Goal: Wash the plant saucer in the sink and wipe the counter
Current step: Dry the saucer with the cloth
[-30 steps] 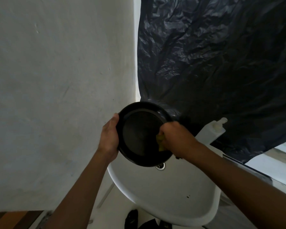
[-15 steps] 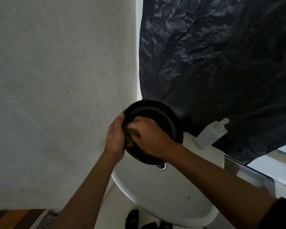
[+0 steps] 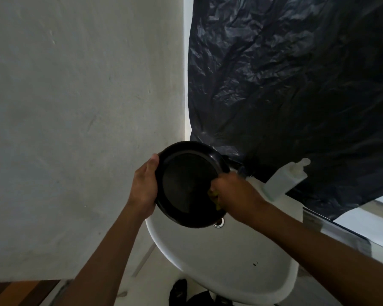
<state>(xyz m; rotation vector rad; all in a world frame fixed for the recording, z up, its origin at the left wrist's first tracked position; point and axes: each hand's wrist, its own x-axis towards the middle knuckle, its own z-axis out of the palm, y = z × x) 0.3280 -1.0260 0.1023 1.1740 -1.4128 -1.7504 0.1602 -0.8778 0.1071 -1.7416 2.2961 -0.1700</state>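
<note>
The saucer (image 3: 186,184) is at centre frame, held tilted on edge above the back of the white sink (image 3: 230,266), its hollow face turned toward the camera and its lower rim just over the drain (image 3: 218,223). The left hand (image 3: 144,186) grips its left rim, thumb curled over the front lip; the fingers are hidden behind. The right hand (image 3: 232,193), somewhat blurred, is curled round a yellow sponge (image 3: 215,196) and presses it against the saucer's inner wall at lower right. The saucer is black, round and glossy, with a raised rim and a flat floor. It looks like thin moulded plastic, so probably light and fairly stiff, though apt to flex if squeezed hard. Wet or soapy, that smooth skin will likely be slippery. The rim is the sensible place to hold, thumb inside and fingers behind, opposite wherever the sponge pushes, so that the scrubbing does not twist it loose. A drop into the sink would probably not break it. A pale pump bottle (image 3: 283,180) stands at the sink's back right corner, before crumpled black sheeting (image 3: 296,85) that fills the upper right. A plain wall (image 3: 75,107) fills the left. No brand, label or writing can be read on the bottle, the saucer or anything else. What lies right of the sink is too blurred to call a bench.
</note>
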